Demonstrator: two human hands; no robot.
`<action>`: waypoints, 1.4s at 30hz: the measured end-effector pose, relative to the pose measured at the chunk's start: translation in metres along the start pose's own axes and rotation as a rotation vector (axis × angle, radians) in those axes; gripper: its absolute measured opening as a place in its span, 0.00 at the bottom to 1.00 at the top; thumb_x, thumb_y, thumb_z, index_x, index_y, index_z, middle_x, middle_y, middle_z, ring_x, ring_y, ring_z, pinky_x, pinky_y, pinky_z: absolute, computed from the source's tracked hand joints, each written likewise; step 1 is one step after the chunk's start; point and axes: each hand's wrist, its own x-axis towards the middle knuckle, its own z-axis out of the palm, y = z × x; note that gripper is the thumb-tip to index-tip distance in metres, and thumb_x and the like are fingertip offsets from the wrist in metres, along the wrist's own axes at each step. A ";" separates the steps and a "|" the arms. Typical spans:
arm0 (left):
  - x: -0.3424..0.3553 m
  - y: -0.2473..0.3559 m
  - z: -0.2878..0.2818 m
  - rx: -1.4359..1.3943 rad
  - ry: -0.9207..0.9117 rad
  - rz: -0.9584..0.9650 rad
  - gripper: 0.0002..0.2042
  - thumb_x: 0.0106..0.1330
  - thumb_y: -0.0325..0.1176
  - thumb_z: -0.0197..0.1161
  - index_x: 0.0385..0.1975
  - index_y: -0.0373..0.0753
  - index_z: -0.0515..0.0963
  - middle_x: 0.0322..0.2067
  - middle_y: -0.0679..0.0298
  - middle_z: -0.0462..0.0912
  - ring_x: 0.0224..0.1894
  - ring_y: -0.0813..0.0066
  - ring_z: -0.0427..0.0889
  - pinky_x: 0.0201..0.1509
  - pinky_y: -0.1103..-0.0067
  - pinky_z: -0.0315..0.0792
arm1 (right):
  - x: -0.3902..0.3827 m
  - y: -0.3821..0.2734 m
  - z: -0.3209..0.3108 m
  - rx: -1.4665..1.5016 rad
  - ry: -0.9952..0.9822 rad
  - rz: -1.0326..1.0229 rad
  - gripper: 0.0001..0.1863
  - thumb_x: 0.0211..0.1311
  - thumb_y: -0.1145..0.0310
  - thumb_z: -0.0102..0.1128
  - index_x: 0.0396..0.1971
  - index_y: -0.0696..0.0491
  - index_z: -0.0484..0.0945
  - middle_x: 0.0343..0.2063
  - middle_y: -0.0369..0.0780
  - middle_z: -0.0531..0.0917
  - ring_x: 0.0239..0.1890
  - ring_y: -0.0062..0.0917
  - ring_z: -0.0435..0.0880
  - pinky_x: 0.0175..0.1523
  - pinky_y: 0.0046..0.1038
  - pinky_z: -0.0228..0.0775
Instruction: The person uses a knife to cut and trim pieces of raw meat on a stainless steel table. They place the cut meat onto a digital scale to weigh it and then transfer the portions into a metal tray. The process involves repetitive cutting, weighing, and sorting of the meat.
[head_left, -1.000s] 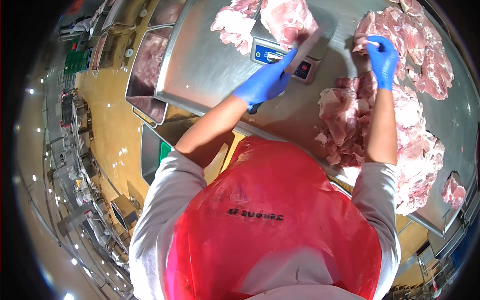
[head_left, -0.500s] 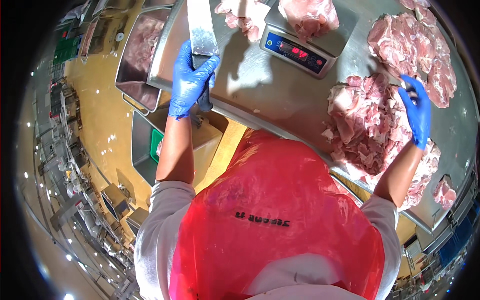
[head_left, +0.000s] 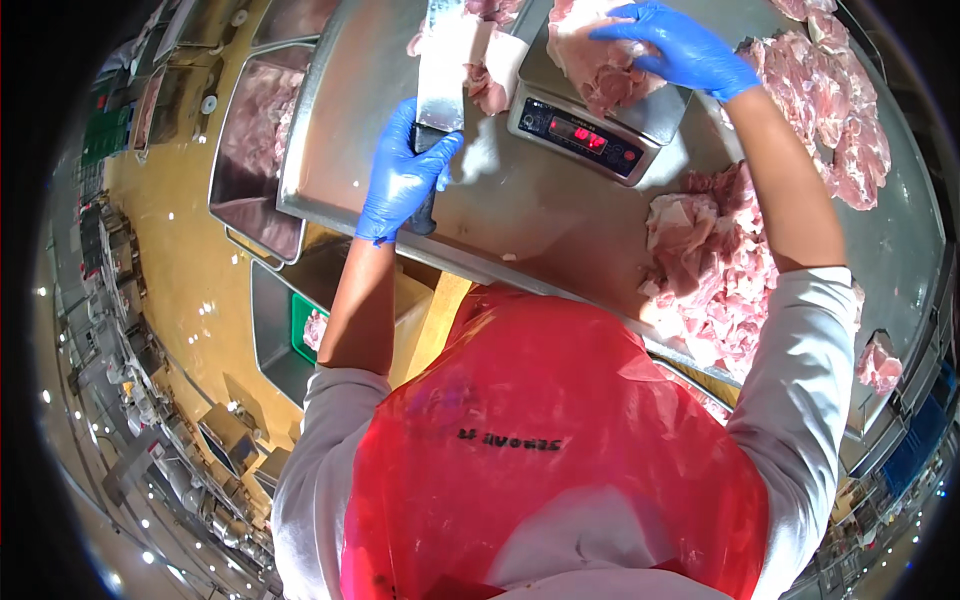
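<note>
My left hand (head_left: 402,182), in a blue glove, is closed round the black handle of a broad-bladed knife (head_left: 441,75). Its blade points away from me, over the metal table and partly in front of pale meat pieces (head_left: 490,75). A digital scale (head_left: 580,137) with a lit red display carries a piece of raw meat (head_left: 600,80). Over that meat's right side reaches my gloved right hand (head_left: 690,50), thumb and fingers spread, seemingly touching it. Below my right forearm lies a heap of raw meat (head_left: 705,270), partly covered by the arm.
Flat raw meat pieces (head_left: 835,110) lie at the table's far right, and a small piece (head_left: 880,362) near its right corner. Left of the table's raised metal edge (head_left: 292,180) stands a metal tub (head_left: 265,205) holding meat. A green container (head_left: 301,325) sits lower, beside my left forearm.
My right hand has moved from the meat heap on the right, up and left to the meat on the scale. My left hand, still holding the knife, has shifted slightly right and nearer.
</note>
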 end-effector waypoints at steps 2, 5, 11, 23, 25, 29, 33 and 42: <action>0.003 0.003 0.006 0.020 0.004 -0.019 0.15 0.64 0.22 0.62 0.49 0.36 0.71 0.25 0.67 0.77 0.16 0.83 0.72 0.18 0.84 0.67 | 0.011 0.000 0.011 0.016 -0.054 0.211 0.25 0.57 0.63 0.62 0.57 0.47 0.76 0.51 0.47 0.81 0.51 0.43 0.80 0.58 0.37 0.71; 0.006 0.008 0.010 0.015 -0.025 -0.063 0.14 0.64 0.24 0.63 0.48 0.37 0.72 0.23 0.67 0.75 0.16 0.82 0.72 0.18 0.82 0.66 | 0.009 -0.002 0.025 0.042 0.064 0.573 0.26 0.57 0.58 0.64 0.56 0.48 0.76 0.40 0.51 0.84 0.40 0.46 0.84 0.50 0.38 0.75; 0.008 -0.003 0.016 -0.016 -0.111 -0.093 0.12 0.65 0.27 0.63 0.46 0.36 0.71 0.20 0.67 0.73 0.15 0.82 0.71 0.18 0.81 0.66 | 0.005 -0.010 0.006 0.021 -0.051 0.452 0.23 0.54 0.61 0.67 0.51 0.51 0.79 0.37 0.52 0.84 0.37 0.46 0.84 0.46 0.39 0.75; 0.009 -0.014 0.057 -0.178 -0.186 -0.091 0.19 0.66 0.29 0.62 0.56 0.36 0.68 0.20 0.68 0.71 0.15 0.81 0.71 0.19 0.81 0.66 | 0.020 -0.005 -0.021 -0.107 -0.166 0.056 0.14 0.49 0.76 0.62 0.39 0.55 0.79 0.33 0.48 0.79 0.36 0.48 0.78 0.44 0.39 0.74; 0.008 -0.012 0.059 -0.222 -0.216 -0.086 0.19 0.66 0.29 0.62 0.56 0.36 0.69 0.20 0.68 0.71 0.15 0.82 0.71 0.19 0.81 0.66 | 0.026 -0.009 -0.027 -0.135 -0.177 0.084 0.13 0.52 0.76 0.61 0.40 0.55 0.79 0.32 0.48 0.79 0.35 0.46 0.79 0.43 0.38 0.74; 0.007 -0.018 0.056 -0.248 -0.209 -0.124 0.25 0.66 0.30 0.62 0.61 0.31 0.64 0.23 0.66 0.73 0.18 0.82 0.71 0.21 0.81 0.67 | 0.013 -0.007 -0.039 0.070 0.085 0.309 0.16 0.57 0.73 0.63 0.47 0.51 0.80 0.31 0.42 0.81 0.32 0.33 0.80 0.41 0.32 0.74; -0.005 -0.021 0.042 -0.148 -0.147 -0.097 0.21 0.68 0.30 0.59 0.60 0.35 0.66 0.24 0.66 0.74 0.18 0.82 0.71 0.21 0.81 0.67 | -0.044 -0.059 -0.034 0.237 0.270 0.536 0.17 0.57 0.72 0.67 0.48 0.48 0.83 0.33 0.37 0.80 0.34 0.23 0.79 0.42 0.25 0.74; 0.012 0.009 0.046 0.015 -0.311 0.027 0.17 0.70 0.32 0.56 0.57 0.38 0.68 0.26 0.65 0.77 0.19 0.82 0.71 0.24 0.80 0.68 | -0.059 -0.064 0.049 0.132 0.535 0.549 0.10 0.51 0.72 0.66 0.35 0.52 0.84 0.36 0.40 0.81 0.33 0.29 0.83 0.38 0.26 0.77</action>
